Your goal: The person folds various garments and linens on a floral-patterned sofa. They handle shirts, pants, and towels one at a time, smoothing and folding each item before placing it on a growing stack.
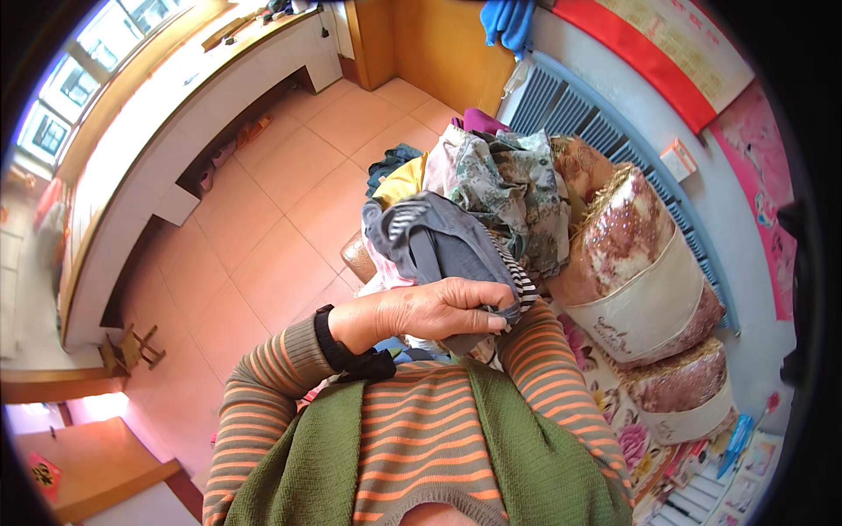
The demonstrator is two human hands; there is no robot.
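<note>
My left hand (pixel 427 309) reaches across in front of my chest, thumb and fingers closed on the edge of a grey garment (pixel 454 253). Black-and-white striped cloth (pixel 520 273) shows along the garment's side and at its far end. My right sleeve (pixel 552 361) runs up to the garment, and my right hand is hidden behind the cloth. Just beyond lies a heap of clothes: a camouflage-print garment (pixel 506 191), a yellow piece (pixel 402 181), a pale pink piece (pixel 442 154) and a dark teal piece (pixel 391 164). Pink cloth (pixel 388 273) shows beneath the grey garment.
Two plush cushions (pixel 651 276) (pixel 684 394) rest to the right on a floral cover (pixel 635 440). Behind them a blue radiator (pixel 592 112) lines the wall. Tiled floor (pixel 263 210) spreads to the left, with a small wooden stool (pixel 135 348) and a long white counter (pixel 151 138).
</note>
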